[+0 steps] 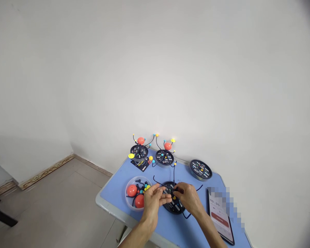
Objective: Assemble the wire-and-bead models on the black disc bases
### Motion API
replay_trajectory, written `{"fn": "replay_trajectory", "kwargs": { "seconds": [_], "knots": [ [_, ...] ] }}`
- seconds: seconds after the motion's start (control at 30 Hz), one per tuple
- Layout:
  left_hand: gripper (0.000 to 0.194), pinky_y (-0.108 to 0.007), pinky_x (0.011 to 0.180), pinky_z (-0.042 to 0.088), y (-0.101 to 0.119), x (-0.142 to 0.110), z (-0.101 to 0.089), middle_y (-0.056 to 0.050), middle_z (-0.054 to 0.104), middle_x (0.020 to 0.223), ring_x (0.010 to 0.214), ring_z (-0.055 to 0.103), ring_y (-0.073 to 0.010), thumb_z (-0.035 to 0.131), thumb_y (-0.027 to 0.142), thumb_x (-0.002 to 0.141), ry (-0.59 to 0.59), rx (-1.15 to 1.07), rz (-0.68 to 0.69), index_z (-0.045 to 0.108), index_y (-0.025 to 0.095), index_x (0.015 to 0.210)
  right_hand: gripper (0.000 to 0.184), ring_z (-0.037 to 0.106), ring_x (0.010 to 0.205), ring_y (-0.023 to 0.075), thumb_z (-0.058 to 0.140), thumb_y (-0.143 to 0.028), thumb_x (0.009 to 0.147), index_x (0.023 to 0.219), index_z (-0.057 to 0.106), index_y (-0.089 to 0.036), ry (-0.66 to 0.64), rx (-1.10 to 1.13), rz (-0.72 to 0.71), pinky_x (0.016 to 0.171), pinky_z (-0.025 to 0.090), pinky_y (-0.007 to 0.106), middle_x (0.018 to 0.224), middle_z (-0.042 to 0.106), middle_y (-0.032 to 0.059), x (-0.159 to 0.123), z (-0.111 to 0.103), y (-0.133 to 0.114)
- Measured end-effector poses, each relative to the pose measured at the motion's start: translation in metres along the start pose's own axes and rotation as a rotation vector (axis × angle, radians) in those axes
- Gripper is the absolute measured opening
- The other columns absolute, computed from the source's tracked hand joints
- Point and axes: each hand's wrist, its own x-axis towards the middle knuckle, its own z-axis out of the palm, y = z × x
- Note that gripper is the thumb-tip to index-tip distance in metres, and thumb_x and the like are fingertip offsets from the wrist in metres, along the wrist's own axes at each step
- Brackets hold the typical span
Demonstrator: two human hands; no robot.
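Hands work close together in my head view, above a round black base (pixel 175 208) printed with planets and labels, which sits near the front of the blue counter (pixel 113 193). I have my right hand (pixel 189 197) with thumb and forefinger pinched together on the black curved arms (pixel 159 182) near the middle of that base. My left hand (pixel 152 200) is partly open, fingers stretched toward the same spot; I cannot tell from here whether it grips an arm or only steadies it. The arms spread outward around my hands, one rising toward the back and another bending down to the front right.

Just left of my left hand I see a clear plastic bowl (pixel 126 193) holding two coral balls (pixel 132 190), black rods and small yellow, blue and orange pieces. Behind, near the wall (pixel 155 69), stand two assembled solar-system models, the left one (pixel 139 150) beside the right one (pixel 165 157), each topped with a coral ball. A black card (pixel 141 166) lies at the left model's front. Toward the back right sits a bare planet-printed base (pixel 200 168), and to my right lies a phone (pixel 220 218) with a timer displayed, partly pixelated.
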Motion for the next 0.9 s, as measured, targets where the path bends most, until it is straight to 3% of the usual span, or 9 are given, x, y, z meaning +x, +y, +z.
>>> {"fn": "replay_trajectory", "kwargs": {
  "seconds": [0.27,0.4,0.6,0.73,0.9],
  "knots": [
    [0.023,-0.038,0.067,0.065,-0.002,-0.004,0.001,-0.021,0.064,0.113,0.065,0.075,-0.0212,0.051,-0.003,0.091,-0.047,0.039,-0.044,0.047,0.006,0.112,0.015,0.055,0.059,0.016,0.055,-0.016,0.069,0.067,0.069,-0.019,-0.028,-0.006,0.034,0.058,0.036,0.025,0.059,0.063,-0.0005,0.001,0.006,0.004],
    [0.028,-0.039,0.064,0.064,-0.007,-0.006,-0.005,-0.023,0.062,0.116,0.059,0.073,-0.0199,0.056,0.0,0.086,-0.079,0.092,-0.016,0.048,0.007,0.113,0.013,0.053,0.057,0.0151,0.055,-0.015,0.068,0.062,0.066,-0.019,-0.044,-0.007,0.055,0.056,0.035,0.024,0.056,0.061,-0.0017,0.005,0.007,0.005],
    [0.055,-0.036,0.053,0.061,-0.012,-0.014,-0.026,-0.013,0.065,0.099,0.055,0.069,-0.0192,0.082,0.039,0.065,-0.207,0.196,0.141,0.059,0.01,0.106,0.01,0.052,0.056,0.0143,0.057,-0.013,0.065,0.06,0.062,-0.02,-0.071,-0.027,0.082,0.056,0.033,0.024,0.054,0.059,-0.0029,0.009,0.007,0.003],
    [0.059,-0.028,0.044,0.055,-0.011,-0.024,-0.046,-0.01,0.067,0.09,0.05,0.064,-0.0139,0.079,0.059,0.062,-0.276,0.272,0.227,0.067,0.012,0.097,0.01,0.053,0.056,0.0142,0.058,-0.012,0.067,0.064,0.063,-0.02,-0.093,-0.037,0.081,0.056,0.034,0.024,0.055,0.061,-0.0028,0.009,0.007,0.004],
    [0.052,-0.02,0.039,0.046,-0.002,-0.033,-0.075,-0.007,0.069,0.08,0.046,0.058,-0.0099,0.073,0.065,0.068,-0.258,0.362,0.305,0.071,0.014,0.081,0.012,0.055,0.056,0.015,0.059,-0.01,0.068,0.066,0.065,-0.02,-0.119,-0.049,0.072,0.055,0.033,0.024,0.056,0.063,-0.0019,0.011,0.008,0.008]
  ]
}}
